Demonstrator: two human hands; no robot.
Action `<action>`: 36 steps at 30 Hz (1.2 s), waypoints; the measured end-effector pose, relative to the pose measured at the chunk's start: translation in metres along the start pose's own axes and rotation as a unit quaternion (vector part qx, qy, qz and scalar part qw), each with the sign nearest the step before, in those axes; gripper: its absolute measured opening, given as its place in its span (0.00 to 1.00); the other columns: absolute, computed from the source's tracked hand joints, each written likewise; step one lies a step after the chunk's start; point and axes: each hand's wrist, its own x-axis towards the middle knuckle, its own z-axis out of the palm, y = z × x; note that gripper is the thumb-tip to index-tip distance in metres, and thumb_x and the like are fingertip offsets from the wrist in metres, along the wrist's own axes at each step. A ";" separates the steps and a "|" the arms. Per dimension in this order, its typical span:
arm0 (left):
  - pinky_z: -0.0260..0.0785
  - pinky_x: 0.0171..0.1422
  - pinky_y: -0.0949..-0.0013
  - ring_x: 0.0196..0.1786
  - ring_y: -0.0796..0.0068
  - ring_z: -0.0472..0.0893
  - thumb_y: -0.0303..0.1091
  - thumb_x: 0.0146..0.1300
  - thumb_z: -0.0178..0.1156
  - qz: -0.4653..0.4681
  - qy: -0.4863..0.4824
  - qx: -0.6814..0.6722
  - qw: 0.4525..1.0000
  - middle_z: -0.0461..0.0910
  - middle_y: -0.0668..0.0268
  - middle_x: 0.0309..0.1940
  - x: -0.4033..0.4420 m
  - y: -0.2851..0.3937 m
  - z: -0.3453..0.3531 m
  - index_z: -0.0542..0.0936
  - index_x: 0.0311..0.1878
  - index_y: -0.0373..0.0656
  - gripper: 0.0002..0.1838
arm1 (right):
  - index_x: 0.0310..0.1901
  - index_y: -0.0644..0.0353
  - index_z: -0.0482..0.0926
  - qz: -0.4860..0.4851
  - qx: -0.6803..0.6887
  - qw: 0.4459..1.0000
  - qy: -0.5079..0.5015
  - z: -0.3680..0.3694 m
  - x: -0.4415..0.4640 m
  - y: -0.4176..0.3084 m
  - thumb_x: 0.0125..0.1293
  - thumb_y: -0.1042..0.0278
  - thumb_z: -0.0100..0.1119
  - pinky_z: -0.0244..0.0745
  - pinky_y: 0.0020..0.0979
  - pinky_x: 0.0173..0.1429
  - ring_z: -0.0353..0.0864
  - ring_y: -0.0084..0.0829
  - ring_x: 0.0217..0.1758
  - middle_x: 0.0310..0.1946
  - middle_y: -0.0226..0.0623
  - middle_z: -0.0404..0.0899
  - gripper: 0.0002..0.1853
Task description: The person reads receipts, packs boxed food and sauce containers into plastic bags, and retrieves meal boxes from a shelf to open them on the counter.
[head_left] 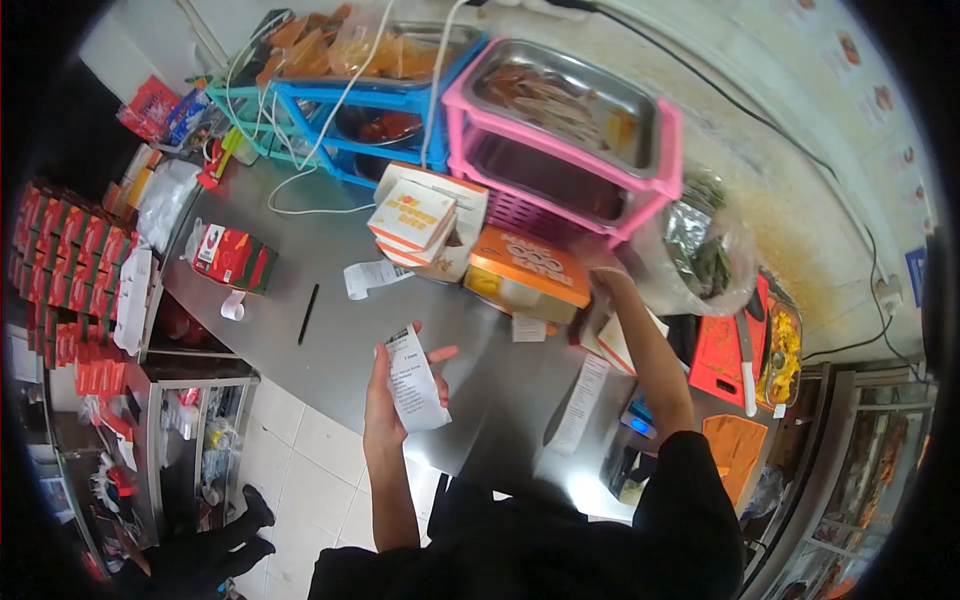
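"What could go wrong from here?"

"Mixing up the papers, I'd say. The left hand (392, 390) has its thumb and fingers closed on a printed slip (417, 385) above the surface (270, 330). A long slip (580, 405) lies nearer the body and a small slip (530, 328) is by the front of the orange box (535, 260), all rather alike."

"And the right hand (606, 278)?"

"At the right end of the orange box, close to the pink rack (560, 150). In that tight spot, a hurried pull could knock the box on the rack. The forearm passes over a pale box (640, 335) and could nudge it. Swinging the elbow outward might catch the knife (747, 370), whose blade reaches past the red board (712, 355)."

"What can't you make out?"

"The right fingers are blurred, so I can't tell whether they're apart, together or gripping something. The forearm hides part of the pale box. Most print on the slips is too small to read, and the person (205, 550) at lower left is cut off, with only dark clothing, shoes and part of an arm showing."
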 end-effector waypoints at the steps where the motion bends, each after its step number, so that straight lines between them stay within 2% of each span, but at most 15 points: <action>1: 0.73 0.24 0.61 0.22 0.59 0.77 0.58 0.64 0.30 0.000 0.004 0.003 1.000 0.72 0.42 0.46 0.003 0.007 -0.009 0.53 0.63 0.46 0.31 | 0.45 0.61 0.73 0.019 -0.003 1.000 -0.001 0.008 0.011 0.005 0.64 0.61 0.44 0.69 0.32 0.42 0.75 0.34 0.36 0.32 0.42 0.76 0.15; 7: 0.74 0.25 0.62 0.22 0.59 0.78 0.57 0.65 0.30 0.016 0.028 -0.003 0.999 0.72 0.43 0.45 0.003 0.037 -0.038 0.53 0.63 0.46 0.31 | 0.42 0.61 0.73 0.119 0.005 0.993 0.016 0.031 0.058 0.025 0.63 0.63 0.43 0.69 0.32 0.42 0.75 0.33 0.35 0.31 0.40 0.76 0.13; 14: 0.73 0.24 0.62 0.22 0.59 0.77 0.57 0.64 0.32 0.033 0.045 -0.013 0.998 0.73 0.43 0.45 -0.014 0.044 -0.054 0.54 0.62 0.46 0.31 | 0.40 0.61 0.73 0.152 0.023 0.988 0.023 0.032 0.060 0.029 0.63 0.64 0.43 0.69 0.32 0.41 0.75 0.32 0.34 0.30 0.38 0.76 0.11; 19: 0.71 0.24 0.62 0.21 0.60 0.77 0.57 0.64 0.34 0.014 0.045 0.000 0.999 0.73 0.44 0.44 -0.023 0.027 -0.038 0.54 0.62 0.45 0.31 | 0.38 0.60 0.73 0.152 0.074 0.985 0.027 0.026 0.028 0.028 0.63 0.65 0.42 0.69 0.32 0.41 0.75 0.31 0.33 0.29 0.37 0.75 0.11; 22: 0.69 0.22 0.63 0.21 0.62 0.76 0.57 0.63 0.37 0.002 0.046 0.037 0.998 0.73 0.46 0.44 -0.031 0.010 -0.017 0.54 0.63 0.43 0.33 | 0.36 0.60 0.73 0.147 0.152 0.977 0.025 0.014 0.000 0.022 0.63 0.66 0.42 0.69 0.32 0.40 0.75 0.31 0.32 0.29 0.36 0.75 0.10; 26: 0.72 0.27 0.63 0.25 0.64 0.77 0.56 0.63 0.38 -0.022 0.047 0.097 0.994 0.71 0.49 0.50 -0.038 -0.028 0.001 0.54 0.63 0.43 0.32 | 0.35 0.59 0.73 0.102 0.152 0.977 0.111 -0.038 -0.071 -0.019 0.63 0.65 0.44 0.68 0.29 0.38 0.72 0.26 0.30 0.26 0.31 0.73 0.09; 28: 0.74 0.32 0.62 0.29 0.63 0.78 0.55 0.64 0.38 -0.053 0.045 0.106 0.992 0.69 0.49 0.52 -0.049 -0.053 0.005 0.53 0.64 0.46 0.31 | 0.34 0.57 0.73 0.160 0.318 0.919 0.170 -0.075 -0.138 -0.040 0.62 0.61 0.48 0.65 0.25 0.35 0.70 0.21 0.29 0.21 0.30 0.69 0.09; 30: 0.76 0.37 0.60 0.32 0.61 0.80 0.54 0.65 0.36 -0.099 0.020 0.083 0.991 0.68 0.48 0.54 -0.060 -0.074 0.007 0.49 0.66 0.53 0.29 | 0.33 0.58 0.73 0.200 0.512 0.794 0.260 -0.130 -0.226 -0.102 0.62 0.63 0.49 0.64 0.24 0.36 0.69 0.21 0.29 0.22 0.30 0.69 0.08; 31: 0.76 0.38 0.60 0.33 0.63 0.80 0.53 0.65 0.36 -0.116 0.017 0.104 0.988 0.67 0.50 0.55 -0.066 -0.086 0.010 0.50 0.66 0.53 0.28 | 0.32 0.58 0.73 0.211 0.594 0.714 0.304 -0.152 -0.268 -0.128 0.61 0.63 0.50 0.64 0.23 0.36 0.69 0.21 0.29 0.22 0.30 0.69 0.08; 32: 0.76 0.38 0.61 0.33 0.64 0.80 0.53 0.66 0.36 -0.132 0.005 0.120 0.984 0.67 0.51 0.55 -0.072 -0.100 0.011 0.50 0.66 0.52 0.28 | 0.32 0.60 0.74 0.186 0.604 0.736 0.244 -0.172 -0.317 -0.129 0.59 0.68 0.52 0.64 0.24 0.30 0.69 0.22 0.27 0.23 0.31 0.70 0.05; 34: 0.76 0.38 0.62 0.34 0.66 0.80 0.52 0.66 0.35 -0.147 -0.015 0.149 0.978 0.67 0.51 0.55 -0.083 -0.126 0.010 0.51 0.65 0.49 0.29 | 0.30 0.59 0.74 0.260 0.672 0.645 0.254 -0.177 -0.395 -0.137 0.56 0.75 0.55 0.60 0.23 0.23 0.68 0.21 0.23 0.22 0.32 0.71 0.01; 36: 0.76 0.38 0.63 0.32 0.67 0.79 0.52 0.66 0.36 -0.214 -0.013 0.123 0.969 0.69 0.51 0.53 -0.092 -0.155 0.009 0.51 0.65 0.44 0.29 | 0.28 0.58 0.73 0.320 0.658 0.643 0.224 -0.148 -0.450 -0.114 0.51 0.78 0.58 0.57 0.21 0.20 0.68 0.21 0.21 0.21 0.32 0.70 0.05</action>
